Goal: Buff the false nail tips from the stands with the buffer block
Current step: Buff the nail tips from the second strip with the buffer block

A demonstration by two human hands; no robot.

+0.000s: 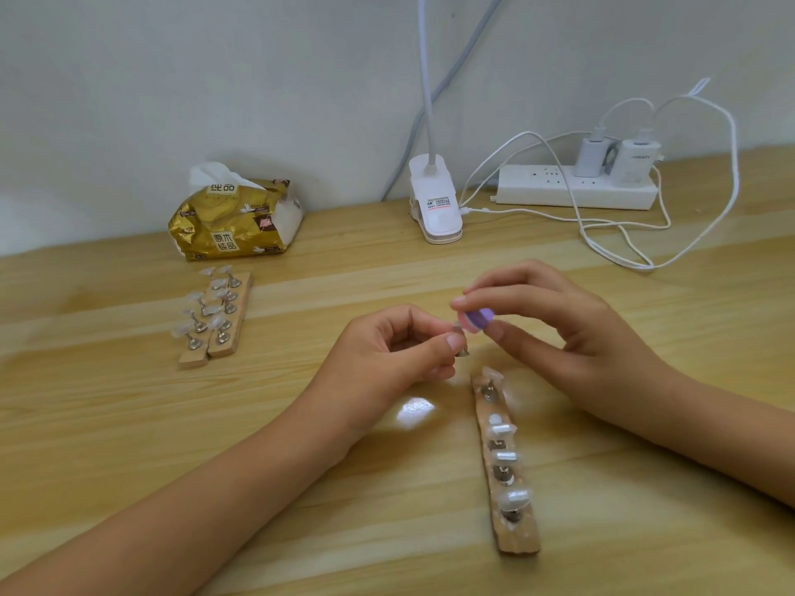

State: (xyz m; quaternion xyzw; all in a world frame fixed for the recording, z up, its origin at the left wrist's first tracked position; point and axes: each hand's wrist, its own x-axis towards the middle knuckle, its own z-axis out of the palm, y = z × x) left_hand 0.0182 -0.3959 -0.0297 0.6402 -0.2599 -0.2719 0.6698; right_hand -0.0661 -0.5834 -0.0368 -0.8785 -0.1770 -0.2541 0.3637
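The buffer block (476, 321), a small pink and purple piece, is sitting pinched between the thumb and fingertips of the right hand (572, 333), raised above the table (129, 423) near the middle of the view. Its pink edge is meeting, or perhaps only nearing, a false nail tip (457, 325) mounted on a small metal peg (463, 349). The tip is blurred and mostly hidden, so contact is hard to confirm. The left hand (387, 359) is gripping that peg between its thumb and curled forefinger, with the other fingers folding toward the palm.

Just below the hands, a wooden stand (516, 542) is lying lengthwise on the table, carrying a row of pegs topped with clear tips (512, 496). Well apart on the left, two more stands (238, 320) are lying side by side and touching, both loaded with tips.

Behind those, a gold tissue pack (234, 221) is resting near the wall. A white clip lamp (434, 204) is standing at the table's back edge. To its right, a power strip (576, 189) is carrying two chargers (591, 157), and their white cables (623, 234) are looping over the wood.
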